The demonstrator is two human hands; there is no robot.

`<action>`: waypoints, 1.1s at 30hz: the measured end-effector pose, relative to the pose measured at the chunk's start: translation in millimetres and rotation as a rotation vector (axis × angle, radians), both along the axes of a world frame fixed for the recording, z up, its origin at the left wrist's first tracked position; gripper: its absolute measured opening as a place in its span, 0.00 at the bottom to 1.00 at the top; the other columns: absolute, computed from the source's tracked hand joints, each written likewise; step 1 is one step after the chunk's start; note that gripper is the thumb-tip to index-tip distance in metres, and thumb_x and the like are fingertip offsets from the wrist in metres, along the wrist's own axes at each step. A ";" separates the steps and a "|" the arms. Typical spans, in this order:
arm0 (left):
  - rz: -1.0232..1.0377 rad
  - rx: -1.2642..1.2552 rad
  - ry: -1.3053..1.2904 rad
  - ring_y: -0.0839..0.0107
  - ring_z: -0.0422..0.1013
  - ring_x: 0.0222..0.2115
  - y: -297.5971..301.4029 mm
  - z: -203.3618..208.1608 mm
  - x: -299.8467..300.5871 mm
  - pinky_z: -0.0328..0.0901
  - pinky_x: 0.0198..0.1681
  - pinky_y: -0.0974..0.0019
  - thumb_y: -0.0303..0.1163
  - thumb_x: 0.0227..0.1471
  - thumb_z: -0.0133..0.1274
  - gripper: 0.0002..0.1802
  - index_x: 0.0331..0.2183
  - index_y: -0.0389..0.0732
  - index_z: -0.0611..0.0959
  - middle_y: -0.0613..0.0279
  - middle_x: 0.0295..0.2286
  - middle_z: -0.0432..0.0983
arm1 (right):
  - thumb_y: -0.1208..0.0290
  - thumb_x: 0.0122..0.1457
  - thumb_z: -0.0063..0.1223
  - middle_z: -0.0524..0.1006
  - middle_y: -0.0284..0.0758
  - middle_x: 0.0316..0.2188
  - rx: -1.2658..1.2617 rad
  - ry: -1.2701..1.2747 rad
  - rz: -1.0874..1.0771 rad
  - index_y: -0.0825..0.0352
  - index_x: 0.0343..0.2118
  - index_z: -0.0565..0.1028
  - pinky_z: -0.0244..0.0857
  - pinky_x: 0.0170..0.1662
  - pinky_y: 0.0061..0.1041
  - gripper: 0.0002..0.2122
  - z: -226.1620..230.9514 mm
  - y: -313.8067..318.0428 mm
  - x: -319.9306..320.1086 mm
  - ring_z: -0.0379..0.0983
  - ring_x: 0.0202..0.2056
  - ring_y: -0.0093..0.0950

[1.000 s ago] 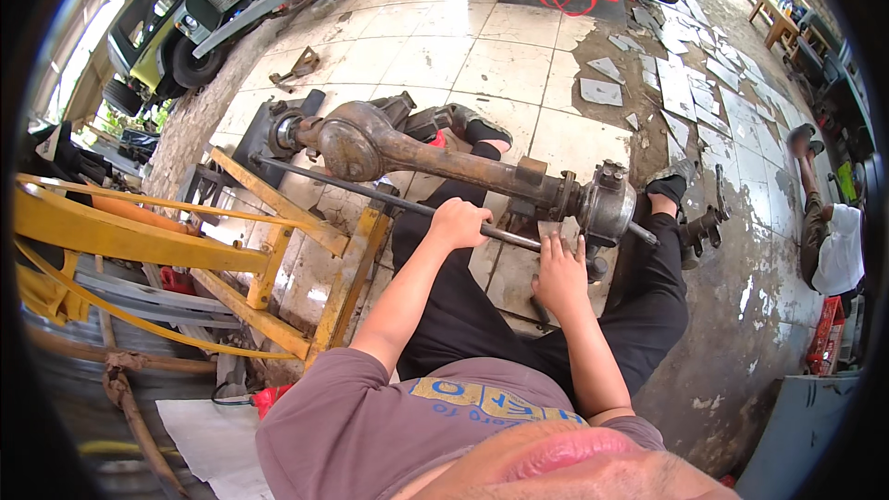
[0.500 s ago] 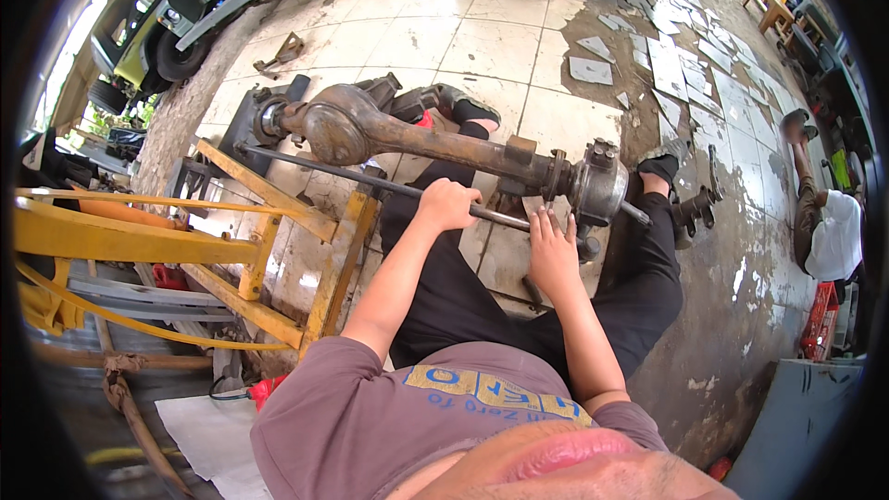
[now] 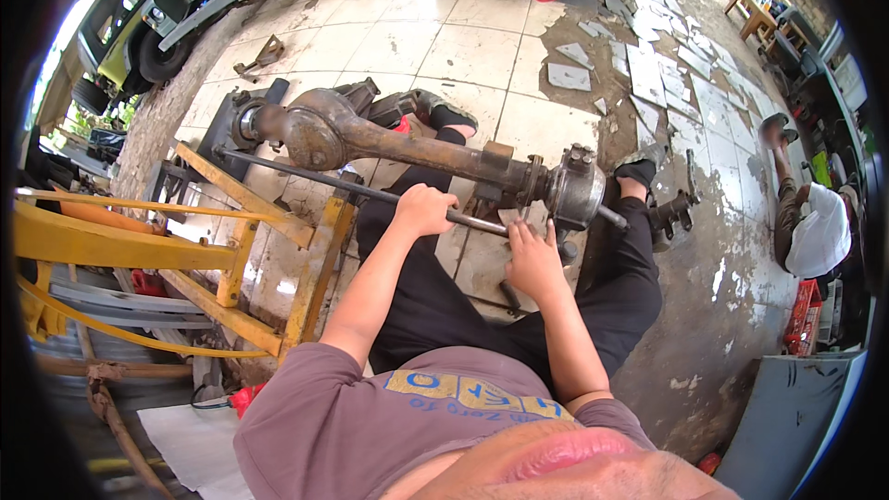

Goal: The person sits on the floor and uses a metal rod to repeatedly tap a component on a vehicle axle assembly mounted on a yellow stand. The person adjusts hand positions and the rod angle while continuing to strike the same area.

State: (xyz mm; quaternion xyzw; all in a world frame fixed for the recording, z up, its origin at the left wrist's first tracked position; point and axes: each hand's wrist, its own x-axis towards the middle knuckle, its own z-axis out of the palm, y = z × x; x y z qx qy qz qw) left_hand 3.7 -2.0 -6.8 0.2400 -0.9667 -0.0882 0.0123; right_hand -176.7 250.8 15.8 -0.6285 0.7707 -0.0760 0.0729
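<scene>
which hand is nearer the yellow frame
Left. The left hand holds the rod right of the yellow frame; the right hand is farther right, by the rod's end.

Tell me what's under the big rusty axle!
The person's left leg passes under the axle; its foot shows beyond, with floor tiles around. The stretch directly underneath is covered, so unseen.
</scene>
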 end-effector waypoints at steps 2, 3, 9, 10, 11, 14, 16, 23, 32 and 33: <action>-0.005 0.006 -0.008 0.55 0.84 0.35 3.3 0.7 -0.1 0.75 0.47 0.53 0.46 0.41 0.73 0.18 0.38 0.56 0.95 0.57 0.27 0.87 | 0.71 0.60 0.55 0.74 0.49 0.69 -0.019 -0.016 0.004 0.72 0.68 0.71 0.46 0.80 0.59 0.31 8.8 3.7 5.6 0.69 0.72 0.43; -0.012 0.011 -0.017 0.55 0.84 0.35 5.2 2.2 0.1 0.75 0.47 0.53 0.46 0.41 0.73 0.18 0.38 0.56 0.95 0.57 0.27 0.87 | 0.71 0.61 0.55 0.74 0.49 0.70 -0.011 -0.015 -0.005 0.72 0.68 0.71 0.46 0.80 0.58 0.30 5.4 0.6 2.6 0.69 0.72 0.43; 0.001 0.017 -0.002 0.54 0.84 0.35 3.6 2.3 -0.3 0.75 0.47 0.52 0.45 0.41 0.73 0.18 0.38 0.56 0.94 0.57 0.27 0.87 | 0.72 0.61 0.56 0.71 0.46 0.73 -0.001 0.063 0.022 0.71 0.71 0.68 0.48 0.80 0.55 0.33 -10.9 3.0 0.6 0.68 0.73 0.41; -0.012 0.007 0.009 0.54 0.84 0.35 2.3 3.6 -0.4 0.75 0.48 0.52 0.45 0.41 0.73 0.18 0.38 0.56 0.94 0.57 0.27 0.87 | 0.73 0.61 0.55 0.71 0.47 0.73 -0.103 0.089 0.003 0.71 0.71 0.67 0.49 0.80 0.55 0.33 -20.7 1.7 4.3 0.68 0.73 0.42; -0.024 0.001 0.023 0.54 0.84 0.35 3.7 2.9 -0.9 0.75 0.48 0.52 0.45 0.42 0.73 0.18 0.38 0.56 0.94 0.57 0.27 0.87 | 0.73 0.61 0.55 0.70 0.47 0.73 -0.070 0.089 -0.006 0.71 0.71 0.67 0.49 0.80 0.55 0.33 -20.3 0.5 4.4 0.67 0.74 0.42; -0.007 -0.004 -0.014 0.55 0.84 0.35 4.3 2.4 0.2 0.75 0.49 0.53 0.46 0.42 0.73 0.17 0.38 0.56 0.94 0.57 0.27 0.87 | 0.71 0.61 0.56 0.68 0.48 0.75 0.065 0.045 -0.012 0.72 0.72 0.66 0.51 0.79 0.54 0.34 -5.4 -1.8 5.8 0.66 0.74 0.44; 0.003 -0.006 -0.014 0.55 0.84 0.35 3.5 2.1 -1.2 0.74 0.49 0.54 0.46 0.42 0.73 0.17 0.38 0.56 0.94 0.57 0.27 0.87 | 0.68 0.60 0.58 0.69 0.49 0.74 0.005 0.055 0.010 0.73 0.71 0.67 0.52 0.79 0.55 0.35 -5.4 -5.7 5.1 0.68 0.73 0.44; -0.006 0.019 -0.036 0.56 0.85 0.37 4.3 6.3 -1.7 0.73 0.48 0.53 0.45 0.44 0.71 0.16 0.38 0.55 0.94 0.56 0.29 0.88 | 0.64 0.60 0.60 0.73 0.50 0.69 -0.011 0.101 0.000 0.73 0.68 0.70 0.52 0.79 0.53 0.33 -3.4 -7.4 6.2 0.68 0.73 0.45; -0.014 -0.006 0.061 0.56 0.84 0.33 -0.5 0.6 -1.6 0.74 0.47 0.54 0.44 0.42 0.72 0.16 0.38 0.55 0.94 0.58 0.26 0.87 | 0.65 0.59 0.64 0.75 0.51 0.67 0.094 -0.051 -0.017 0.73 0.65 0.71 0.57 0.78 0.51 0.32 -3.6 -11.9 -5.0 0.69 0.71 0.45; -0.012 0.003 0.031 0.56 0.84 0.33 0.6 -0.1 -0.6 0.74 0.47 0.53 0.44 0.42 0.72 0.16 0.37 0.55 0.94 0.58 0.26 0.87 | 0.64 0.58 0.64 0.76 0.51 0.66 0.077 -0.061 -0.014 0.73 0.64 0.71 0.58 0.77 0.51 0.31 -4.4 -8.9 -6.5 0.70 0.71 0.45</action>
